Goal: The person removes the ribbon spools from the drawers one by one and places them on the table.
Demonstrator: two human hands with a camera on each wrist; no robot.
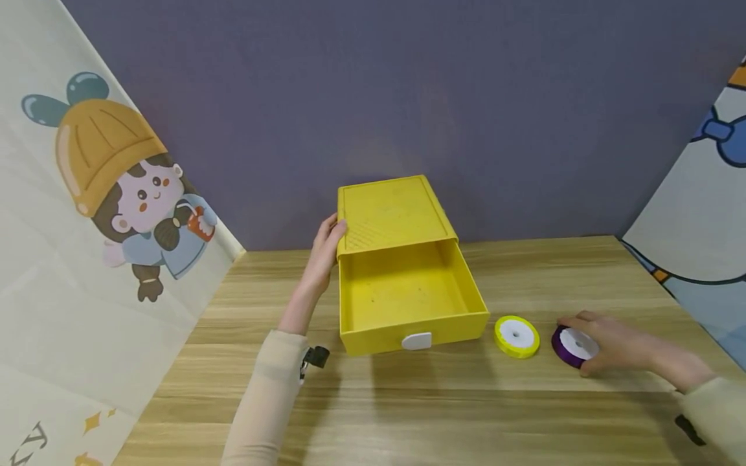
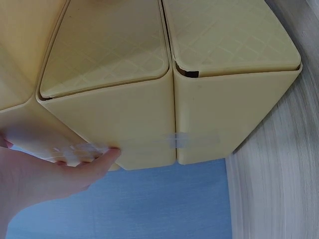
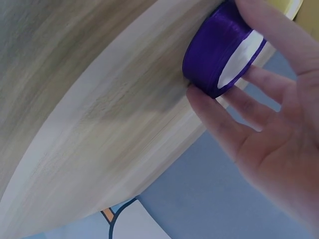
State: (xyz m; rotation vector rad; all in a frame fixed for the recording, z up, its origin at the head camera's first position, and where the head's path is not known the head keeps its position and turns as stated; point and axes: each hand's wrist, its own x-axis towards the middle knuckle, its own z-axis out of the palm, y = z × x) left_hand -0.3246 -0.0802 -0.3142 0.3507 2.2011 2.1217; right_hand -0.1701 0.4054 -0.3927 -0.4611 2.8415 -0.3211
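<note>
Left arm (image 1: 262, 401), pale-sleeved: is reaching forward, slanting slightly right. Left hand (image 1: 322, 257): is pointing away from the body, fingers extending. Right arm (image 1: 719, 414), pale-sleeved: is stretching inward from the right edge of the head view. Right hand (image 1: 620, 343): is gripping, thumb opposing fingers.

drawer (image 1: 408, 294): open above | yellow spool (image 1: 517, 344): between drawer and right hand (image 1: 619, 343)
</note>
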